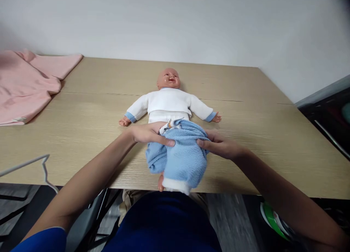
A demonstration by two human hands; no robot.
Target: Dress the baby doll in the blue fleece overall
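Observation:
A baby doll [168,99] lies on its back on the table, head toward the wall, arms spread, in a white top with blue cuffs. Blue textured pants [186,153] with a white cuff cover its lower part, and one foot [160,182] shows near the table's front edge. My left hand [153,134] grips the waist of the pants on the left, thumb on top of the cloth. On the right side, my right hand [216,144] pinches the same cloth, its thumb pressing on the front. Most fingers of both hands are hidden behind the fabric.
A pink garment [27,88] lies spread at the table's left. A white hanger [27,166] sits at the left front edge. The wooden table [262,135] meets a white wall. Dark objects stand at the right, and a green and white round item [275,221] is below the table.

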